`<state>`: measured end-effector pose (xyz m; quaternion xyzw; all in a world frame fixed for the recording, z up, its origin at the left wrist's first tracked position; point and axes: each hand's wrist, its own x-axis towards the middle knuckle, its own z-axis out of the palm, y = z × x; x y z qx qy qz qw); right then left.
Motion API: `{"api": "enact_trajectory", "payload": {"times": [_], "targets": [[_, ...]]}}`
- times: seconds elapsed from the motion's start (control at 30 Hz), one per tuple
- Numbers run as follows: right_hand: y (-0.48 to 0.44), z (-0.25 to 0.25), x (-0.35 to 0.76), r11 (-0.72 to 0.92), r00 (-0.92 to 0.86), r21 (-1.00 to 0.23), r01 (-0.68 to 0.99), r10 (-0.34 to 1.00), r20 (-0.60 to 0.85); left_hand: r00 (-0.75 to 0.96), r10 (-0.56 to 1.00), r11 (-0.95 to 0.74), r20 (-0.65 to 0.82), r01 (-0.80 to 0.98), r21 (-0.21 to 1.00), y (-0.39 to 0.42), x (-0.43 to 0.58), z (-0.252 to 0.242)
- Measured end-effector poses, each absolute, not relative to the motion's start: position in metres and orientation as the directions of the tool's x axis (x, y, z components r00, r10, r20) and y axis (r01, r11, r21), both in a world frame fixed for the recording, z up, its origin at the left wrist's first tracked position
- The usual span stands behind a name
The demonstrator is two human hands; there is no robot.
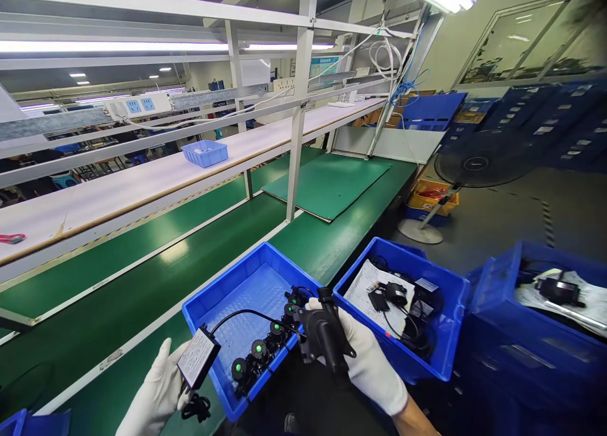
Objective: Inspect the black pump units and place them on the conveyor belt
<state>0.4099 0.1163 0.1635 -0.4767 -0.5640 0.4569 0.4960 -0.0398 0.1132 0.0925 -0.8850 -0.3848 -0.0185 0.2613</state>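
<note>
My left hand, in a white glove, grips a small black box with a printed white label. A bundled black cord hangs just below it. My right hand, gloved too, is closed around a black plastic pump with a ribbed spout at the top. A black cable arches from the box to the pump. Beneath and between my hands lies a blue bin. Along its near side stands a row of several black pumps with green centres.
To the right, a blue crate holds more black parts and a paper sheet. Further right is a stack of blue crates. A floor fan stands behind. A metal frame post rises from the green bench.
</note>
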Motion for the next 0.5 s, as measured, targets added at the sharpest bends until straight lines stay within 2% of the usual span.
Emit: {"api": "enact_trajectory", "payload": {"times": [0.2, 0.33, 0.4, 0.5], "targets": [[0.119, 0.155, 0.407, 0.099, -0.044, -0.994, 0.045, 0.994, 0.097, 0.701, 0.677, -0.559, 0.225, 0.688, -0.464, 0.107, -0.034, 0.100], [0.119, 0.154, 0.406, 0.052, -0.048, -0.998, 0.036, 0.998, 0.050, 0.701, 0.685, -0.532, 0.196, 0.666, -0.523, 0.101, -0.024, 0.112], [0.119, 0.153, 0.407, 0.050, -0.074, -0.999, -0.016, 0.996, 0.051, 0.658, 0.727, -0.522, 0.195, 0.715, -0.465, 0.097, -0.019, 0.116], [0.119, 0.143, 0.408, 0.110, -0.053, -0.988, -0.105, 0.992, 0.116, 0.568, 0.796, -0.505, 0.206, 0.813, -0.290, 0.093, -0.018, 0.119]]}}
